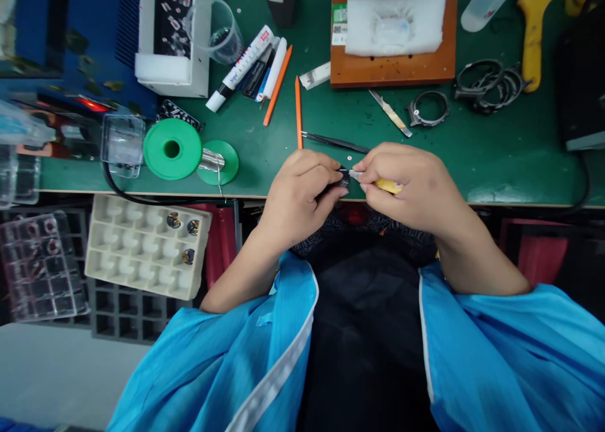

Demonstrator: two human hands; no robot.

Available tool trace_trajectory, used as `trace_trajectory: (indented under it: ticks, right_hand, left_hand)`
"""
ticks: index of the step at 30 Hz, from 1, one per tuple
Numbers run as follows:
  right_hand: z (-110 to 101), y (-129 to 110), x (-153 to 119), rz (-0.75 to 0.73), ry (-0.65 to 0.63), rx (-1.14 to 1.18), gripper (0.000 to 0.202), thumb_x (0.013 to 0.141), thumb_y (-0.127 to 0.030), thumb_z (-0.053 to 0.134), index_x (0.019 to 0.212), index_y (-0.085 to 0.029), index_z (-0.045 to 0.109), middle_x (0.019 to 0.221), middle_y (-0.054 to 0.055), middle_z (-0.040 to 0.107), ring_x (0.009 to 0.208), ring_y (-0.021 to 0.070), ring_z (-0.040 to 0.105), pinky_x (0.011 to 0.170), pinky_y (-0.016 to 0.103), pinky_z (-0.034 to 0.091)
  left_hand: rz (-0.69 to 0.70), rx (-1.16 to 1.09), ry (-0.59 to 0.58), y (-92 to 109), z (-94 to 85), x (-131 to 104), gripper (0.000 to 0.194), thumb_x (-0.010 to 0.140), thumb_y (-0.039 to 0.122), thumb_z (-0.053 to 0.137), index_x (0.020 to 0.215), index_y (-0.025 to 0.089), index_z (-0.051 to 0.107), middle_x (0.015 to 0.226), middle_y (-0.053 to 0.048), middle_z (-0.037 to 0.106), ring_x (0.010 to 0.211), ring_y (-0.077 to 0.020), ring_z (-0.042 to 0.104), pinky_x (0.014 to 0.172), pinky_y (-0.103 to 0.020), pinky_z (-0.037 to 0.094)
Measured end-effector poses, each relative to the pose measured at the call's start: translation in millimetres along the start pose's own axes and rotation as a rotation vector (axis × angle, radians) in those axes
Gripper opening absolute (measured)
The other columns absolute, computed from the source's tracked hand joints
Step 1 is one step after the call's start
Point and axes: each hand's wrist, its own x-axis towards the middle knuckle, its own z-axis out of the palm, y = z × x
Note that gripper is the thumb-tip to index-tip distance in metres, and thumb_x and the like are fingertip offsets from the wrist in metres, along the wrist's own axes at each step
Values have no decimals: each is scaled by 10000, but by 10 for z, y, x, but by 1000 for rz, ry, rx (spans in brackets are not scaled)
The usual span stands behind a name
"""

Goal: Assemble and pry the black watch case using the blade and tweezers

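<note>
Over the front edge of the green table, my left hand [305, 195] is closed on a small dark part [344, 177], mostly hidden by the fingers. My right hand [406, 183] grips a tool with a yellow handle [388, 185]; its pale metal tip meets or nearly meets the dark part. Black tweezers [333, 142] lie just beyond both hands. An orange stick [299, 113] points away from my left hand. Further right rest a small knife [391, 113] and a dark watch case [428, 109].
Solder spools [172, 149] and a clear box [123, 143] stand left on the green table [255, 161]. Markers [241, 68], a plastic cup [224, 35] and an orange block [392, 72] lie behind. A cream tray [146, 246] sits below the edge at left.
</note>
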Motion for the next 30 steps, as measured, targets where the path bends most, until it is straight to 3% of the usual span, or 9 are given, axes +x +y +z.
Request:
trace_trajectory:
  ticks: [30]
  right_hand:
    - [-4, 25, 4, -35, -13, -19, 109, 912, -155, 608, 849, -225, 662, 1008, 25, 776, 1049, 256, 757, 847, 376, 556]
  left_hand:
    - [5, -10, 12, 8, 6, 2, 81, 1007, 223, 762, 1045, 185, 700, 1113, -59, 774, 1068, -204, 740, 969, -394, 596]
